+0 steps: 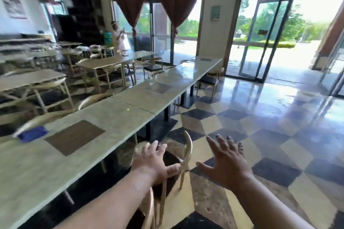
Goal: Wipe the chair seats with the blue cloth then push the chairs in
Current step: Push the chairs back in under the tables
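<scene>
The nearest chair [184, 158] is pale bentwood with a thin curved backrest, slim round legs and a dark seat, tucked partly under the edge of the long table [115, 117]. The left hand [154, 161] hangs over the dark seat with its fingers loosely spread; its thumb lies against the pale rail at the back of the seat, though motion blur makes it hard to tell whether it grips. The right hand [226, 161] is wide open in the air to the right of the backrest, fingers splayed, touching nothing.

The blue cloth [32, 134] lies flat and crumpled on the far left of the tabletop, well apart from both hands and just beside a dark brown rectangular inlay [74, 136]. The tabletop is a row of pale, marble-like slabs butted end to end on dark legs, running away towards tall glass doors [268, 39]. A second brown inlay [159, 87] is set further along.

The floor [260, 135] is glossy, in a checker of black and cream diamonds, and reflects the bright daylight. More pale tables and chairs [104, 69] crowd the left side of the room, beneath maroon curtains [158, 0] tied back at a window. To the right of the long table the floor lies wide and open up to the doors.
</scene>
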Demonstrator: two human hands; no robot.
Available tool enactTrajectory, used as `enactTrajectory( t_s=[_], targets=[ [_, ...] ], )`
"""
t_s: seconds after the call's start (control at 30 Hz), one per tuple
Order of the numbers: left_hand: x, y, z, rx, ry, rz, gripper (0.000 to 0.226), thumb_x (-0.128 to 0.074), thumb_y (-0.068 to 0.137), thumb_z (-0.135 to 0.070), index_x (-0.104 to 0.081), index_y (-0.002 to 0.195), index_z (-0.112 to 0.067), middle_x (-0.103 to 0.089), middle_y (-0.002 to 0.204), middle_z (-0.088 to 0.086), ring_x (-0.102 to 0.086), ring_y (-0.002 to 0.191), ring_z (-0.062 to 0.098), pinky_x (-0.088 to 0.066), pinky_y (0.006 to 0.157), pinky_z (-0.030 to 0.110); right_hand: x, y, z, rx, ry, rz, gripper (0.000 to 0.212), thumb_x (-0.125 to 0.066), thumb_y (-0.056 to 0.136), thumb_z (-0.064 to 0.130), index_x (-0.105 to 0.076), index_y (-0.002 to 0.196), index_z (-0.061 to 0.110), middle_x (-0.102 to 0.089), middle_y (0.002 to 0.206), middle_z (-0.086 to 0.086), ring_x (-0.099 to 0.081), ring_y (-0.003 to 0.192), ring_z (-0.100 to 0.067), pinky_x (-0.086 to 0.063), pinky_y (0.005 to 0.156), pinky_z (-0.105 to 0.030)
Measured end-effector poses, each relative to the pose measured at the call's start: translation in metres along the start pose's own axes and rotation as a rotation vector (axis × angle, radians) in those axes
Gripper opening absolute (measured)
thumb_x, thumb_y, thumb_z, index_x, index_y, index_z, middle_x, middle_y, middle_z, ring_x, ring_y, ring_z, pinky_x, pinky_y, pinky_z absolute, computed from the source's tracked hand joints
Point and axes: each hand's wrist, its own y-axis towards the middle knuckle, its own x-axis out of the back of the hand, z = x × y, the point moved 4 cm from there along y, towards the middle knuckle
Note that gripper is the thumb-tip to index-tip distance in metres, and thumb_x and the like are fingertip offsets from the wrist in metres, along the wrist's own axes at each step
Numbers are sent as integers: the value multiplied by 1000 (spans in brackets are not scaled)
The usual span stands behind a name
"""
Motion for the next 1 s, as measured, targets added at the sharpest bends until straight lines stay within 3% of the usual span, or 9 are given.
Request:
enactTrajectory(
  t_s=[0.27,0.43,0.57,0.73,0.87,1.0],
  targets=[
    [-17,-41,118,451,-4,-82,115,-15,75,-101,-19,168,-33,-21,177,5,-19,161,30,-21,126,62,-49,93,130,492,79,83,109,-16,74,99,-7,164,39,-8,174,-1,2,160,-31,-3,127,-58],
    [-53,-65,190,671,-105,-65,109,-22,80,-99,-18,168,-34,-15,178,2,-15,162,29,-18,127,63,-99,111,235,724,78,155,107,-19,75,97,-4,164,39,-6,175,1,4,160,-28,-2,127,-56],
    [-101,-83,231,799,-157,44,104,-28,85,-95,-16,169,-35,-11,179,2,-12,163,30,-16,127,64,-151,112,287,878,13,251,107,-17,76,97,-1,164,38,-6,175,-1,2,160,-31,-2,127,-57],
    [-178,-98,243,873,-182,137,103,-27,84,-94,-18,168,-35,-14,178,1,-15,162,29,-19,126,61,-230,104,301,996,-73,365,103,-21,79,95,4,162,39,-5,174,-1,4,159,-31,-3,126,-59],
    [-256,-101,232,919,-243,262,104,-26,84,-94,-14,169,-35,-9,179,1,-8,164,30,-15,127,60,-305,93,288,1075,-149,525,102,-20,78,94,8,161,41,0,174,0,11,159,-29,3,125,-62],
    [-335,-97,225,968,-347,354,105,-31,84,-94,-14,169,-35,-9,179,1,-12,163,30,-20,128,58,-381,88,275,1147,-241,686,103,-17,78,95,14,160,41,6,174,0,14,159,-30,6,125,-62]
  ],
)
